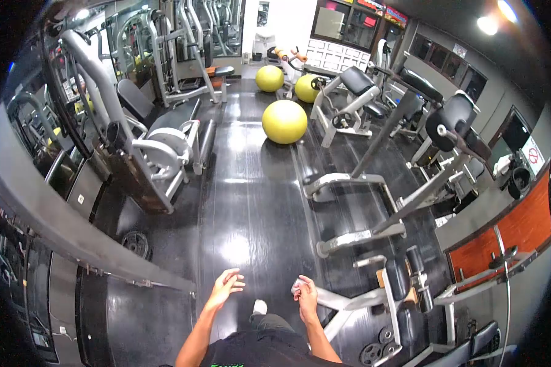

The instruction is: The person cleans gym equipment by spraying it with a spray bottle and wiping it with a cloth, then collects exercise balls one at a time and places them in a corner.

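Note:
My left hand (225, 289) is in front of my body above the black floor (245, 202), its fingers apart and nothing in them. My right hand (307, 296) has its fingers curled around a small whitish-grey thing, perhaps a crumpled cloth (297, 285), mostly hidden by the fingers. Just beyond that hand runs the silver frame of a bench machine (337, 300) with black padded rollers. Below my hands a white shoe (260, 307) shows on the floor.
Yellow exercise balls (284, 122) lie ahead on the floor. A weight machine (165, 147) stands at left, with a weight plate (136, 244) on the floor nearby. At right are a padded bench frame (355, 238) and small plates (371, 353). A grey post (61, 202) slants across the left.

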